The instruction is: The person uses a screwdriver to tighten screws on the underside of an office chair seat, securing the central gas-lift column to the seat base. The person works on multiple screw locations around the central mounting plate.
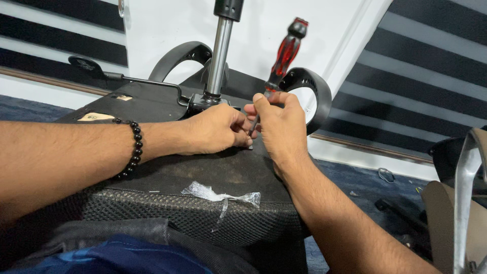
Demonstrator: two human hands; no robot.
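An upturned black office chair seat lies in front of me, its metal gas cylinder standing up from the underside mechanism. My right hand grips the shaft of a red-and-black screwdriver, whose handle points up and away. The tip is hidden between my fingers. My left hand, with a black bead bracelet at the wrist, rests on the seat underside with its fingertips pinched beside the screwdriver tip. What the fingers pinch is hidden.
Two curved black armrests rise at the back. A black lever sticks out at the left. A torn clear plastic wrapper lies on the mesh edge. A chrome chair part stands at the right on blue carpet.
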